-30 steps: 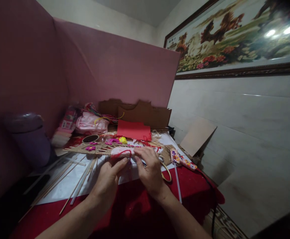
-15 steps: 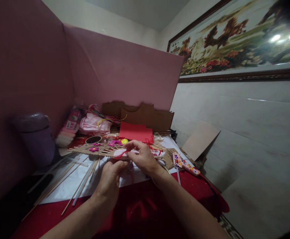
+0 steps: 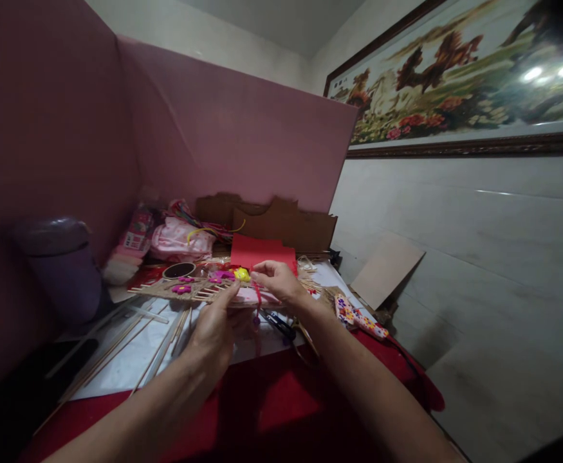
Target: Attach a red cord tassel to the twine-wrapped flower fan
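Observation:
My left hand (image 3: 215,328) grips the near edge of a craft panel of thin sticks and burlap (image 3: 204,292), thumb on top, other fingers hidden below. Magenta felt flowers (image 3: 181,289) decorate its left part, and a pale pink piece (image 3: 248,295) lies between my hands. With fingertips closed, my right hand (image 3: 281,283) pinches a red cord (image 3: 258,297) above the panel. A small dark bead (image 3: 257,319) hangs at the cord's lower end. Just beyond my fingers is a yellow piece (image 3: 241,274). Dark-handled scissors (image 3: 278,325) lie under my right wrist.
A flower-patterned glue gun (image 3: 358,318) lies at the right. Loose sticks (image 3: 117,344) spread over white paper (image 3: 112,376) at the left, near a purple lidded bin (image 3: 64,276). A tape roll (image 3: 179,271), red card (image 3: 262,251) and cardboard (image 3: 286,222) stand behind.
My right hand has lifted slightly away from my left, drawing the red cord upright. My left hand has shifted a little left, and the scissors have come into sight.

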The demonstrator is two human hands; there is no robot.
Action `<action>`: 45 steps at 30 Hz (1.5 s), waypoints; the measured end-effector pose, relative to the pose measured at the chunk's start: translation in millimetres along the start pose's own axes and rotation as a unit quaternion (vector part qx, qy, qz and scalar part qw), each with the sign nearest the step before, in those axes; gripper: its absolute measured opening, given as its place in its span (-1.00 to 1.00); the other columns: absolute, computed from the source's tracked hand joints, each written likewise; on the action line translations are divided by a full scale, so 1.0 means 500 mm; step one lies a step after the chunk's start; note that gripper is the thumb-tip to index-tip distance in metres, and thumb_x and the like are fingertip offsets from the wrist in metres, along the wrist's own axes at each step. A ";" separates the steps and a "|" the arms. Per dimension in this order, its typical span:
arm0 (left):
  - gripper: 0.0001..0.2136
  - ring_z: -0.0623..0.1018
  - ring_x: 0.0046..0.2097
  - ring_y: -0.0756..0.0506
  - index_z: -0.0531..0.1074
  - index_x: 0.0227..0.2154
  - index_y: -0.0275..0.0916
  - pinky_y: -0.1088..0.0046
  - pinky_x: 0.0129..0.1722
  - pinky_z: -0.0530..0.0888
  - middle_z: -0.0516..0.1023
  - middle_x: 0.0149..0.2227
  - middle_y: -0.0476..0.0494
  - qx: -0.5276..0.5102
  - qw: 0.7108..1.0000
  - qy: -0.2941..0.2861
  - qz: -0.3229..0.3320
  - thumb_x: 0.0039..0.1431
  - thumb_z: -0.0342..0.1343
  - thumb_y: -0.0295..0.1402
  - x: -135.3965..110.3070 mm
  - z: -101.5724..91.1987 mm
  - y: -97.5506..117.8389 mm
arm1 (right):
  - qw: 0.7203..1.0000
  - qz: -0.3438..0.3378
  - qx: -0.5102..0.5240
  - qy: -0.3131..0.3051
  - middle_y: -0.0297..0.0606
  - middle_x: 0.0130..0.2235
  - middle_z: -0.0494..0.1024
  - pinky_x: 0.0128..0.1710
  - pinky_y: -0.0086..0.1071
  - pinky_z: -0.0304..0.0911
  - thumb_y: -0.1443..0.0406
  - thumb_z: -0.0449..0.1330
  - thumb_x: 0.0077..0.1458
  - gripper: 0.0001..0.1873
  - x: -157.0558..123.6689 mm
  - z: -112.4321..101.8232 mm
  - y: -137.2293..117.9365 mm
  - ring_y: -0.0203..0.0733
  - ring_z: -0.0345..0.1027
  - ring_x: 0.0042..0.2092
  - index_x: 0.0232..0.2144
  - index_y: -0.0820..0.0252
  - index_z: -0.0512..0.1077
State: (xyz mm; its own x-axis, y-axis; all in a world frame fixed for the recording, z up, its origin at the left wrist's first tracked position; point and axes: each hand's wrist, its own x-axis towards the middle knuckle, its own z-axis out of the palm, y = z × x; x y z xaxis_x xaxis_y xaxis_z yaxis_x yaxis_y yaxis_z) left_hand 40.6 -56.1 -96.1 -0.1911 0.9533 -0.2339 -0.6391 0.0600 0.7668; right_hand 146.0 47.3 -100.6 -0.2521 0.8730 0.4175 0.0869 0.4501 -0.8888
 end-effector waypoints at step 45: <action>-0.79 0.58 -0.35 -0.17 0.45 -0.21 -0.38 0.28 -0.28 0.50 0.58 -0.32 -0.30 -0.097 0.971 -0.190 -0.108 0.10 0.06 -0.41 0.008 0.076 0.129 | 0.796 -0.404 -0.411 0.189 -0.16 0.04 0.28 0.03 0.00 0.14 0.44 0.13 0.08 -0.64 -0.127 -0.054 -0.139 0.03 0.14 0.09 -0.06 0.07 0.35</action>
State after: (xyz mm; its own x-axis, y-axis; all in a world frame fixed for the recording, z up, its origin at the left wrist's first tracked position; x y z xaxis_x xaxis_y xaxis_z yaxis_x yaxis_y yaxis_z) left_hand 27.0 -37.0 -24.7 0.2285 0.9672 -0.1107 -0.7695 0.2491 0.5880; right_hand 181.8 -34.2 -60.0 -0.2509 0.1618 0.9544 0.6832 0.7281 0.0562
